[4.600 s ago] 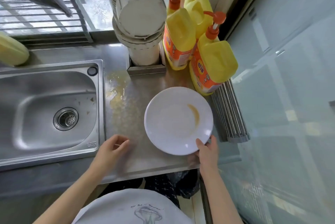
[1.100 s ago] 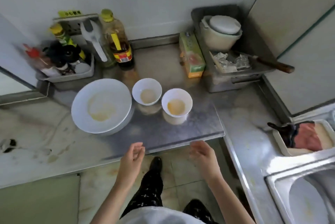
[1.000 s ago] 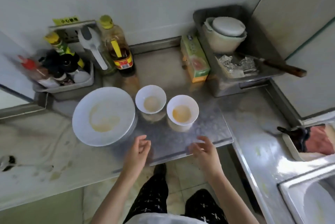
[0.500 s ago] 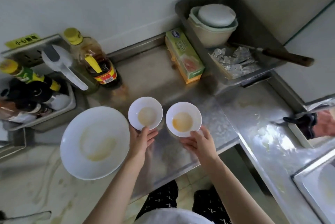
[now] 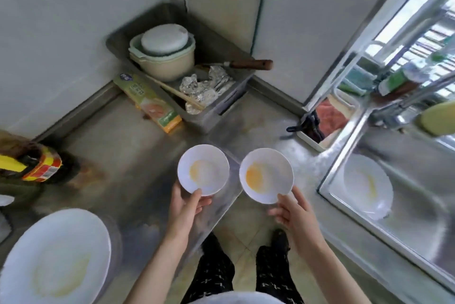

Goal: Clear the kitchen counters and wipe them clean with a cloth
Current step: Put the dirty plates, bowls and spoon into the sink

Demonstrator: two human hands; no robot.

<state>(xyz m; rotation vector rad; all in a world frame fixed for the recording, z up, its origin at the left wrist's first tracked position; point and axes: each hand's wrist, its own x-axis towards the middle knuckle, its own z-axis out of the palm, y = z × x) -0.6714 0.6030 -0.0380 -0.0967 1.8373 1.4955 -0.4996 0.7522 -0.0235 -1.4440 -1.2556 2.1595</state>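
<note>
Two small white bowls with yellow residue are lifted off the steel counter [image 5: 128, 156]. My left hand [image 5: 184, 207] grips the left bowl [image 5: 203, 172] by its near rim, thumb on top. My right hand [image 5: 293, 215] pinches the right bowl [image 5: 266, 175] at its near rim, holding it over the gap beyond the counter's corner. A large white plate [image 5: 51, 259] with a yellowish smear lies on the counter at the lower left. Another soiled white plate [image 5: 366, 183] rests in the sink [image 5: 403, 207] at the right.
A metal tray [image 5: 209, 111] in the far corner holds a cream pot, crumpled foil, chopsticks and a wooden-handled tool. A green-and-orange box [image 5: 150, 104] lies beside it. An oil bottle [image 5: 32, 168] stands at the left. A white dish with cloths [image 5: 325, 124] sits near the sink.
Both hands took hold of the two bowls and lifted them off the counter. The bowls have shifted right toward the sink, and my view turned right with them.
</note>
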